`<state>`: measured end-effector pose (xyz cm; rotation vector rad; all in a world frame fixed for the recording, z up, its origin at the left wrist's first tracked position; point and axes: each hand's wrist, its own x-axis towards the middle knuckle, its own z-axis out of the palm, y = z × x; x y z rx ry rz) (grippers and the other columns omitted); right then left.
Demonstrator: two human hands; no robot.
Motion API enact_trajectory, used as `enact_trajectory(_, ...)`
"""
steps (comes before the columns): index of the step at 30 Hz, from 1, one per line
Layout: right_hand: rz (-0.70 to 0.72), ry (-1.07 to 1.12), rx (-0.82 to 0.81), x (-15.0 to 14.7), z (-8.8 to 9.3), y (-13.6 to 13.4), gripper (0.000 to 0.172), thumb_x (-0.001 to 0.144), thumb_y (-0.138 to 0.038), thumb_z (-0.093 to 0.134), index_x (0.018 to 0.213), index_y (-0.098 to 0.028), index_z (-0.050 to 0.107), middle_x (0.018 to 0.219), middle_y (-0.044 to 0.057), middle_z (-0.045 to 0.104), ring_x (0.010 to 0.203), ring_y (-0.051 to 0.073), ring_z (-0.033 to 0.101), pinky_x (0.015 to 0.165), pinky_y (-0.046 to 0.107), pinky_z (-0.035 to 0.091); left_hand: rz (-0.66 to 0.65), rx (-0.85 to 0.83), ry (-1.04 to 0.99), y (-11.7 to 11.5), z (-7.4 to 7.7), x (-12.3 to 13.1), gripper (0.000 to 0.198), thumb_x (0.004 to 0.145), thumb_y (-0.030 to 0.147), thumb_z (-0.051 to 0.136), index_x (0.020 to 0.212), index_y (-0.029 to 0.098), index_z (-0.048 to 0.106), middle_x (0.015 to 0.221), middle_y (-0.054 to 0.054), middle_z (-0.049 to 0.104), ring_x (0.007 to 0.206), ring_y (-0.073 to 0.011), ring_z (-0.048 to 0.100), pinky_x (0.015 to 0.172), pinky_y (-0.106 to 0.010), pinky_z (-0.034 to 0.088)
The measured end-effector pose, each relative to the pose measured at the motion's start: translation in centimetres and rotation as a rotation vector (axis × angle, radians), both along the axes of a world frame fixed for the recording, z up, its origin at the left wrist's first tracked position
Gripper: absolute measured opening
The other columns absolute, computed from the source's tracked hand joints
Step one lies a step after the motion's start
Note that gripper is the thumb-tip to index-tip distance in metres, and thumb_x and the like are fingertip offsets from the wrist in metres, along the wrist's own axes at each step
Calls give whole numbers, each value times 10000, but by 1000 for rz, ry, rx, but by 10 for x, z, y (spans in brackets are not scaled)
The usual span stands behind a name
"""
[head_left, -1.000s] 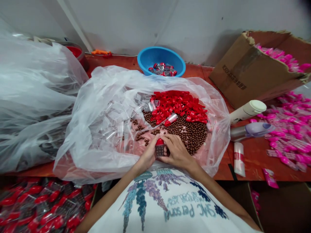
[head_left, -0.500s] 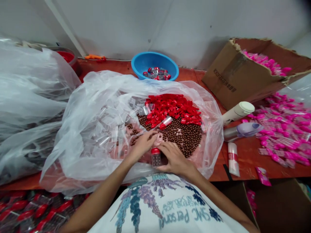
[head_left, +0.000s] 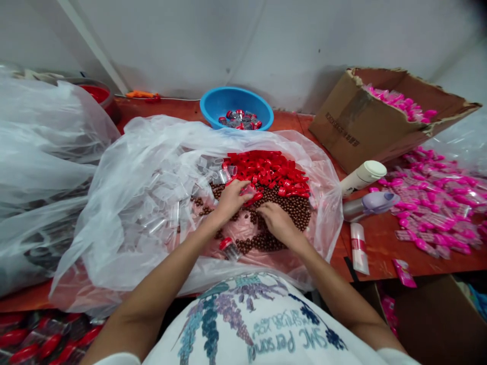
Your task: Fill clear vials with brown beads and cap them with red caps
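My left hand (head_left: pixel 233 198) is closed around a clear plastic tube (head_left: pixel 248 190) at the near edge of the red caps (head_left: pixel 272 170). Its fingers hide part of the tube. My right hand (head_left: pixel 278 221) has its fingers curled together low over the brown balls (head_left: pixel 294 210); whatever is in them is hidden. Nearer my body, a small clear jar (head_left: pixel 231 249) with a red cap lies tilted on the plastic, apart from both hands. To the left spreads a heap of empty clear tubes (head_left: pixel 160 197).
Behind the plastic sheet (head_left: pixel 125 147) stands a blue basin (head_left: pixel 266 114) with capped jars. A cardboard box (head_left: pixel 335 126), a pale bottle (head_left: pixel 363 175), a purple-topped bottle (head_left: pixel 375 202) and pink-capped tubes (head_left: pixel 437 203) are at right. Large plastic bags (head_left: pixel 45 137) fill the left.
My right hand has let go of the red-capped jar, which now lies tilted farther left. My left hand has moved forward and taken the clear tube; my right hand has moved over the balls.
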<state>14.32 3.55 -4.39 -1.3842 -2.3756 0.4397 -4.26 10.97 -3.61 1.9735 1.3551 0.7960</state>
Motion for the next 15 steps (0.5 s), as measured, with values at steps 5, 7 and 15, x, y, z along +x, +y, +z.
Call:
enact_trajectory(5,-15,-98,87,1,-15,49,434,867,-44,416,1240,-216,558,1263,94,531,1071,204,514,937,360,414,13,-302,-181,-43,-5,-33,365,651,238,706,1013,190,696,957,-51,686,870,-234,602,835,-326,435)
enact_trajectory(7,1,-135,56,-4,-17,59,339,882,-116,463,1173,-212,608,1168,98,563,1012,206,536,889,344,436,-16,-321,-155,-55,-12,-32,324,642,230,703,965,208,720,932,-46,692,870,-243,596,855,-340,425)
enact_trajectory(15,-243,13,10,29,-3,40,213,896,-263,510,1063,-211,631,979,50,585,850,175,584,784,285,453,-154,-220,79,-50,-28,-3,298,694,162,605,966,200,722,1000,-75,673,925,-246,585,862,-327,408)
